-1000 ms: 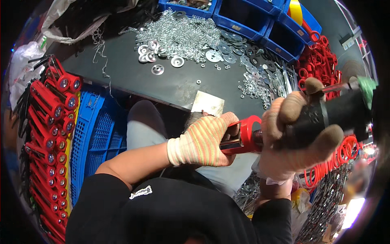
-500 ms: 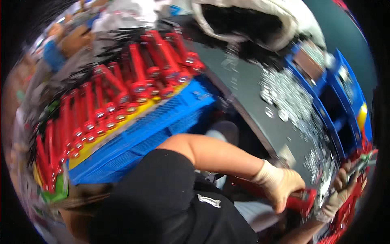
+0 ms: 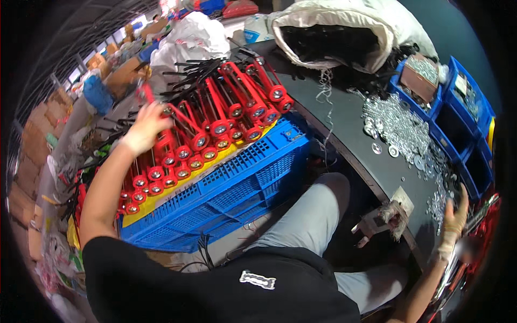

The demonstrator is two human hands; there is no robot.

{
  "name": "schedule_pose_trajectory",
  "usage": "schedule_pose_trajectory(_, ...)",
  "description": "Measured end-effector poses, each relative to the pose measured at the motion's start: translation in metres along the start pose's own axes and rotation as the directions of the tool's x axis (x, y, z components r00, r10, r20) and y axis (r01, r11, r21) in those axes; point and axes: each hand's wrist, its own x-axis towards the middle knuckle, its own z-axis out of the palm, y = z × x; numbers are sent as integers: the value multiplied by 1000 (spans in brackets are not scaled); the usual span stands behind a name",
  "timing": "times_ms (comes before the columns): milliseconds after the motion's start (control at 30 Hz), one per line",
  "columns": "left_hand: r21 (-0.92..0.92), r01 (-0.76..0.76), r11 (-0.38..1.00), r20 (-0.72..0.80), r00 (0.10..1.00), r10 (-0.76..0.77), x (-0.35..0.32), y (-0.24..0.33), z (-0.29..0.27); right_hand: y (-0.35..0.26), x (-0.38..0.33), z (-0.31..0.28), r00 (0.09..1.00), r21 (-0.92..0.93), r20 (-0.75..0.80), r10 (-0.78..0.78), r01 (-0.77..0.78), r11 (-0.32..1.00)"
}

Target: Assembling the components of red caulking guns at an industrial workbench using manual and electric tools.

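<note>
Stacking step: our left hand (image 3: pixel 141 131) sits on the red tool pile (image 3: pixel 215 126) atop the blue crate (image 3: pixel 237 185) at 10 o'clock, grip half-closed, can't tell if holding. Right hand (image 3: pixel 455 218) at 3 o'clock, open, empty, over the counter (image 3: pixel 350 140). Next probably calls for another piece.

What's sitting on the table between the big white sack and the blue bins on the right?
In the head view, a loose heap of silver washers spreads over the dark table between the white sack and the blue bins.
</note>
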Motion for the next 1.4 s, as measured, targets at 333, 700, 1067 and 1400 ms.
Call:
schedule_pose_trajectory(333,-187,380,906,-90,912,-401,7,9,10,-75,-54,61,981,291,180,64,-116,950)
schedule_pose_trajectory(700,-278,853,441,279,511,-813,235,112,30,-97,-70,83,937,341,350,-11,-116,933)
schedule_pose_trajectory(1067,-657,719,-228,469,152,-870,255,101,58,-145,-63,64,856,478,474,207,-448,756)
schedule_pose_trajectory(1400,-767,587,-257,482,263,-836,226,67,45,-130,-63,63,818,437,531,221,-488,755)
